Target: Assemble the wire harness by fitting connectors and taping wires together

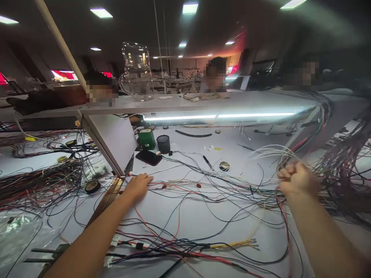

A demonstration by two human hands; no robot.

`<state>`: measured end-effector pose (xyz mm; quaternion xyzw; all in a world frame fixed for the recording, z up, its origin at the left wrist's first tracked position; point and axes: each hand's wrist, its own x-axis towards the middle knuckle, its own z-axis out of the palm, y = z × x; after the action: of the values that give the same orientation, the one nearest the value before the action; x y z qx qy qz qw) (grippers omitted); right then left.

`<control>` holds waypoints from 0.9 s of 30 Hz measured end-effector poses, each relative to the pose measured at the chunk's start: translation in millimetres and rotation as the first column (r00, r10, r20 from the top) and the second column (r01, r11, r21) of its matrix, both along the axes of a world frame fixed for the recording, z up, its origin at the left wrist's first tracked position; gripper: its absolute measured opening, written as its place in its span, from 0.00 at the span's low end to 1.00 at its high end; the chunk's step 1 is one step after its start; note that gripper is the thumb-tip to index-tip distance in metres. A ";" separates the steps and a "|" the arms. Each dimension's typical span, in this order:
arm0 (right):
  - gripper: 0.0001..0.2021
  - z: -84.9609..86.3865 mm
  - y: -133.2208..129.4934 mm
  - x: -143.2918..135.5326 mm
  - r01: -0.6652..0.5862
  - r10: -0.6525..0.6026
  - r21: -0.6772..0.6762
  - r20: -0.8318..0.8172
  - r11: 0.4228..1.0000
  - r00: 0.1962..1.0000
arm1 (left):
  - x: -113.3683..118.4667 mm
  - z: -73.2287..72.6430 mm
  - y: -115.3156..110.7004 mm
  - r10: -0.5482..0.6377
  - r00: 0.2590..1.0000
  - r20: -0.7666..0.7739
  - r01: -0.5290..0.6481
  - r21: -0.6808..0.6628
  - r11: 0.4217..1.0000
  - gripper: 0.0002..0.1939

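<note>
On the left of the white worktop, my left hand (pixel 140 187) lies over the end of a loose run of thin wires (pixel 179 183), its fingers bent down around them and the thumb hidden. Small red connectors (pixel 198 185) sit along this run. Over at the right, my right hand (pixel 300 180) is closed in a fist on a bundle of wires. Thin white wires (pixel 275 150) arch out above that fist, slightly blurred. Nearer to me lies a wire harness (pixel 185 249) with white and black connectors at its left end and a yellow branch (pixel 234 244).
Behind the wires are a black phone (pixel 148 157), a green box (pixel 146 139), a mesh cup (pixel 163 144) and a tape roll (pixel 224 166). A shelf (pixel 185 104) carries a clear jug (pixel 136 71). Wire heaps (pixel 43 185) flank both sides. People sit beyond.
</note>
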<state>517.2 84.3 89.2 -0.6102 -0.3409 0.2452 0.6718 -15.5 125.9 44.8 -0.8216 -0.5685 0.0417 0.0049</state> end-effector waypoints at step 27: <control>0.31 -14.1 -5.7 -75.3 -0.769 0.741 -0.376 -0.252 0.517 0.622 | 275.5 2.4 -59.5 -0.033 0.672 0.739 0.406 -0.331 0.852 0.27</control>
<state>441.9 78.6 75.1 -0.5312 -0.4847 0.6017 0.3476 260.0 66.4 47.2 -0.8125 -0.3909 -0.1428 -0.4081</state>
